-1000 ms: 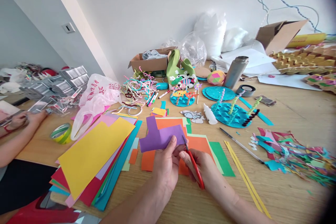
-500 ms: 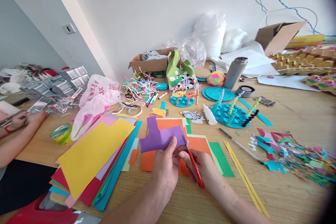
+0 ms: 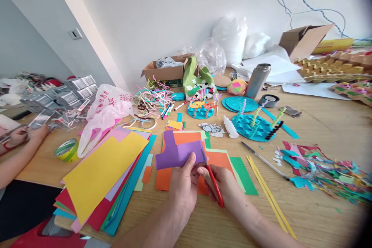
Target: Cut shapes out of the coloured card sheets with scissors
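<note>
My left hand (image 3: 186, 182) pinches a piece of purple paper (image 3: 181, 153) along its lower edge, thumb on top. The paper has a strip standing up at its left end. In my right hand (image 3: 222, 182) are red-handled scissors (image 3: 214, 182), their blades at the paper's right edge. How far the blades are apart is hard to tell. Beneath the hands lie orange paper sheets (image 3: 219, 161), with a green sheet (image 3: 245, 176) sticking out at the right.
At the left is a stack of coloured paper (image 3: 104, 170), beside yellow-green tape (image 3: 66, 148). Paper scraps (image 3: 325, 170), yellow strips (image 3: 267, 193) and a pen (image 3: 264, 161) lie at the right. Behind are a glue bottle (image 3: 230, 127) and a steel flask (image 3: 258, 81). Another person's hands (image 3: 29, 135) are far left.
The view has shifted slightly, so the background sits a little further left. Both hands, the purple paper and the scissors keep nearly the same pose.
</note>
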`<state>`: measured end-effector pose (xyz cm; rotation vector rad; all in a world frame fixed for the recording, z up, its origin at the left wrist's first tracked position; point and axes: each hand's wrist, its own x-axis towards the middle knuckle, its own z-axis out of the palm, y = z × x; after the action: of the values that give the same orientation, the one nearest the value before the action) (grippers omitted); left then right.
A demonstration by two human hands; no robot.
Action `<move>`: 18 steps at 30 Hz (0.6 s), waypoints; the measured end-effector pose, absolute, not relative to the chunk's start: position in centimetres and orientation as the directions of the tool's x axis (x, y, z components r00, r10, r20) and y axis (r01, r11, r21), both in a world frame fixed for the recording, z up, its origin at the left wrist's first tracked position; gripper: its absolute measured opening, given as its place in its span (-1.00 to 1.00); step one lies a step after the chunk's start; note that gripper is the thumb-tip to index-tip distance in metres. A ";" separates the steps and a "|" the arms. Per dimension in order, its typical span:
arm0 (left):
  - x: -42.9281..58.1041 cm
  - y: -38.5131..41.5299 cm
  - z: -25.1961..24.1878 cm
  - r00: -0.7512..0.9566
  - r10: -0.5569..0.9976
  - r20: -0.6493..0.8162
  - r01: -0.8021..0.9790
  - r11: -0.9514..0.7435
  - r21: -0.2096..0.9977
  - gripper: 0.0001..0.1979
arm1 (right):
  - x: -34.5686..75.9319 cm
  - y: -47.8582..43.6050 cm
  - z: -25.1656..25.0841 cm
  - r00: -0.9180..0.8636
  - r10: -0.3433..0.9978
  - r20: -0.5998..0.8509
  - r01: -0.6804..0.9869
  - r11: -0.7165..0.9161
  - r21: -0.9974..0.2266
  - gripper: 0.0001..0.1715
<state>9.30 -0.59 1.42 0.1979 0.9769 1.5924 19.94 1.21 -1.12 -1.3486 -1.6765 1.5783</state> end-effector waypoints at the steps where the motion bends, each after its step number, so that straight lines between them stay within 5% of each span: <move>1: 9.3 -0.6 1.4 -0.288 0.879 -0.381 -0.737 0.051 0.674 -0.69 | 19.9 1.2 -1.1 -0.404 0.869 -0.287 0.331 -0.153 -0.931 -0.23; 18: 9.3 -0.7 1.3 -0.295 0.868 -0.399 -0.740 0.056 0.671 -0.72 | 20.0 1.3 -0.9 -0.407 0.881 -0.243 0.364 -0.088 -0.927 -0.25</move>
<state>9.27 -0.71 1.31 0.1757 0.9922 1.5903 20.04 1.32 -0.92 -1.3481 -1.7378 1.5094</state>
